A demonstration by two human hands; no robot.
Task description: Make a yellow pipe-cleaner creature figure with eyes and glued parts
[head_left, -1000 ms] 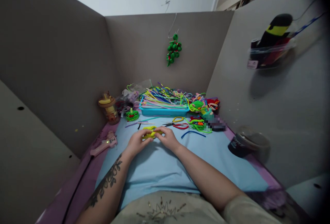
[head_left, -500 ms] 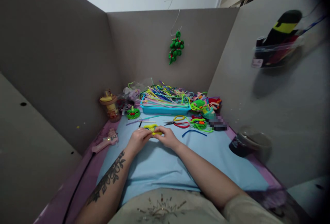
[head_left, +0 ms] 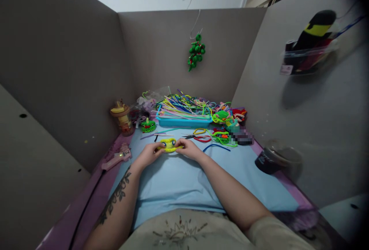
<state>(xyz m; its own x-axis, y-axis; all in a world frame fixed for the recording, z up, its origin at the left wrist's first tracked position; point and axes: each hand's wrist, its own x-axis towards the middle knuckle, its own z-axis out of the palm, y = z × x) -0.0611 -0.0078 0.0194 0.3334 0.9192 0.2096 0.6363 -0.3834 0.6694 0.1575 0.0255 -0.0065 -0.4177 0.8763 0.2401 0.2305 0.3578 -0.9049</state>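
Observation:
A small yellow pipe-cleaner figure [head_left: 169,145] with two dark eyes is held over the light blue mat [head_left: 178,181]. My left hand [head_left: 148,154] pinches its left end, fingers closed. Closed on its right end is my right hand [head_left: 188,149]. Both hands rest low on the mat, near the middle. Just beyond them lie scissors with red handles [head_left: 198,138] and loose pipe cleaners.
A blue tray [head_left: 184,121] heaped with coloured pipe cleaners stands at the back. A green figure [head_left: 148,126] and a jar [head_left: 122,118] sit back left, a pink glue gun [head_left: 117,158] left, a dark tape roll [head_left: 272,159] right. Grey partitions enclose three sides; a green ornament [head_left: 195,52] hangs behind.
My hands have shifted slightly apart and away from me, and the yellow figure has turned so that its two eyes show between them.

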